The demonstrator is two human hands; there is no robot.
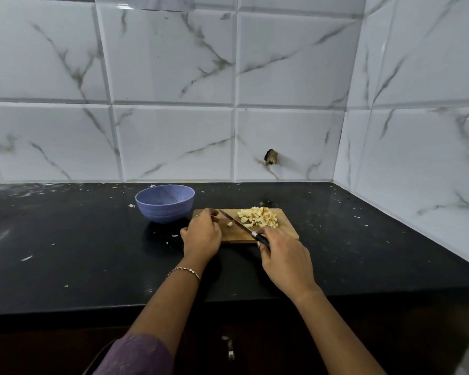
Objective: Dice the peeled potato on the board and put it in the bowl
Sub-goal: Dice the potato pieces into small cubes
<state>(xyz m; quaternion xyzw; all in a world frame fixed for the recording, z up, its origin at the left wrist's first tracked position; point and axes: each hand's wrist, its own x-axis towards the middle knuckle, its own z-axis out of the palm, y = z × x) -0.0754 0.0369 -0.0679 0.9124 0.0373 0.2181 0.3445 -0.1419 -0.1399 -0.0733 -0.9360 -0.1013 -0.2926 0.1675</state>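
Note:
A small wooden cutting board (pixel 287 231) lies on the black counter. A heap of diced potato (pixel 259 217) covers its far right part, and one stray cube (pixel 229 224) lies near the middle. My right hand (pixel 283 259) grips the black handle of a knife (pixel 237 222), whose blade slants across the board toward the far left. My left hand (pixel 202 234) rests on the board's left end with fingers curled; whether it holds a potato piece is hidden. A blue bowl (pixel 165 203) stands just left of the board and looks empty.
The black counter (pixel 65 253) is speckled with white flecks and small scraps. White marble-pattern tiles form the back wall (pixel 173 104) and the right side wall (pixel 417 144), which meet in a corner. The counter's front edge runs beneath my forearms.

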